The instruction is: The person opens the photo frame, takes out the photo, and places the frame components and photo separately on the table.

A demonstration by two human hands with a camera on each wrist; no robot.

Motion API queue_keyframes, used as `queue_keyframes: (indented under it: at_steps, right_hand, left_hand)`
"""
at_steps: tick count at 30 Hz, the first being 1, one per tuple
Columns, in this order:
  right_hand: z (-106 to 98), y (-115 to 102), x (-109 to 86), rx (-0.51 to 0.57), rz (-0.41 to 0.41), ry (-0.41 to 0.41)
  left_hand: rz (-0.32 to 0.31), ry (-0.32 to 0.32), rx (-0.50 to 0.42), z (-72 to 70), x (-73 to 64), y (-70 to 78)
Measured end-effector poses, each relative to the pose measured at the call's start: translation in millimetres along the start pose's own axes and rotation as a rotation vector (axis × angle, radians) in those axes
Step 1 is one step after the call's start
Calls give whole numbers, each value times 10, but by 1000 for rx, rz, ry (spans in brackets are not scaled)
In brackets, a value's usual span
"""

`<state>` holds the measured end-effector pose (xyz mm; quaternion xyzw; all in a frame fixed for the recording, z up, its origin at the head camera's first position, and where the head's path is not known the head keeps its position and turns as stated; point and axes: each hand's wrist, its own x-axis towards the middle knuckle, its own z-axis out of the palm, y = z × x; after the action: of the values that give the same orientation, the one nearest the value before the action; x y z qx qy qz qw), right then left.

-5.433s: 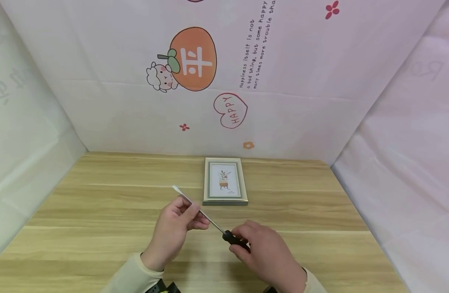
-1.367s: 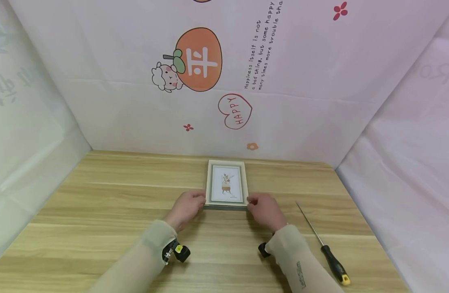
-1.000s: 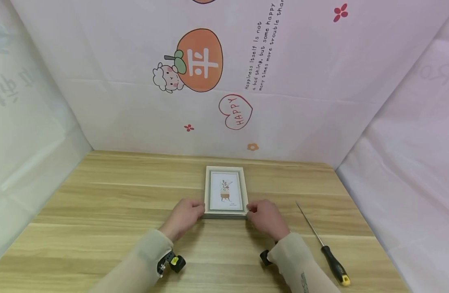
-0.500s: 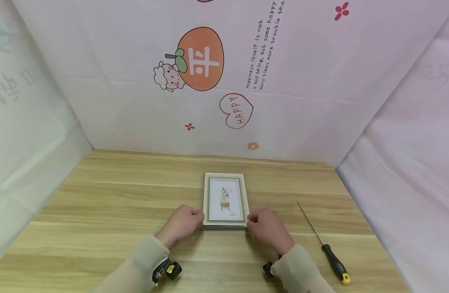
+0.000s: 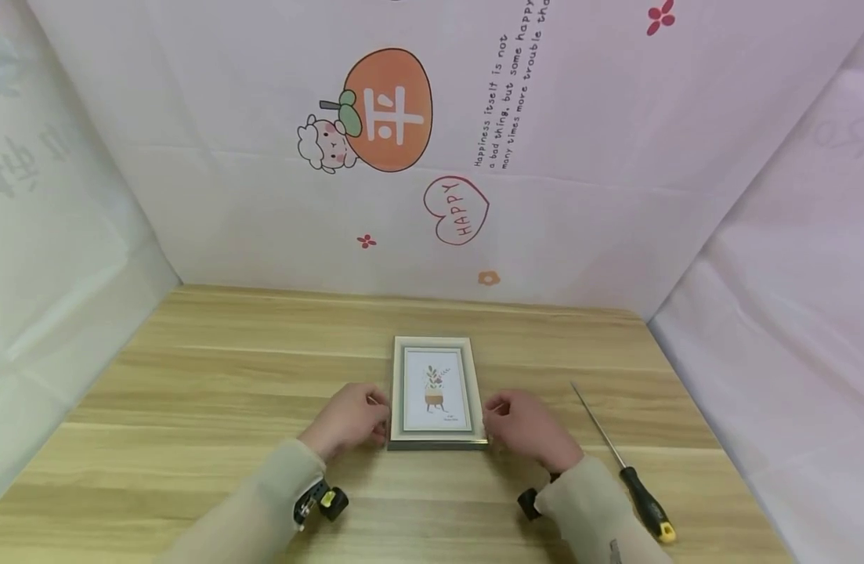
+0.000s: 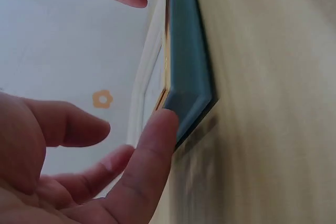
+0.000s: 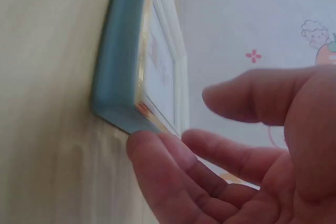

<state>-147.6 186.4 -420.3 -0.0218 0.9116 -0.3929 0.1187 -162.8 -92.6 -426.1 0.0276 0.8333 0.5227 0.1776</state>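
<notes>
A picture frame (image 5: 396,392) with a cream and gold border lies face up on the table, showing a potted plant print. Its side is blue-green in the left wrist view, where my left hand (image 6: 94,177) has a fingertip at the frame's side near a corner, the thumb held apart. On the opposite side is my right hand (image 5: 530,423), fingers loosely bent and close to the edge; in the right wrist view its thumb also stands off the frame. Whether the fingertips touch is hard to tell. Right of that arm lies a flat-blade screwdriver (image 5: 645,501) with a black and yellow handle.
The wood-grain table (image 5: 227,368) meets a white printed cloth (image 5: 262,227) hanging behind it. More cloth hangs along the left and right sides. A black strapped device (image 5: 333,503) sits on the left wrist, another on the right.
Earlier, both hands held the screwdriver; now it lies on the table at the right. The picture frame has slid toward me between both hands. Lately the right hand has shifted slightly outward.
</notes>
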Motion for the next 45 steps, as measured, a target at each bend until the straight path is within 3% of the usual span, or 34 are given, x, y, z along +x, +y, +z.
queue_keyframes:
  at_steps: [5, 10, 17, 23, 25, 33, 36, 41, 43, 45]
  right_hand:
    - [-7, 19, 173, 28, 39, -7]
    - [21, 41, 256, 69, 85, 0]
    - [35, 46, 290, 82, 116, 12]
    - [44, 65, 327, 148, 140, 25]
    - [46, 78, 333, 186, 140, 33]
    - [7, 78, 307, 521, 218, 18]
    - [-11, 83, 295, 534, 229, 24]
    - [-48, 102, 288, 524, 210, 30]
    - [-74, 81, 272, 533, 201, 26]
    - [-99, 49, 256, 550, 192, 18]
  left_hand:
    - [-65, 28, -14, -14, 231, 63]
    - [-80, 24, 45, 52, 397, 91]
    - [-65, 94, 168, 93, 463, 56]
    - [-56, 90, 207, 86, 456, 53]
    - [-47, 88, 232, 87, 457, 55]
    - [-13, 49, 282, 68, 461, 69]
    - [80, 33, 443, 24, 466, 69]
    - [402, 5, 830, -78, 493, 68]
    - [489, -23, 904, -95, 500, 59]
    - [519, -38, 921, -90, 503, 50]
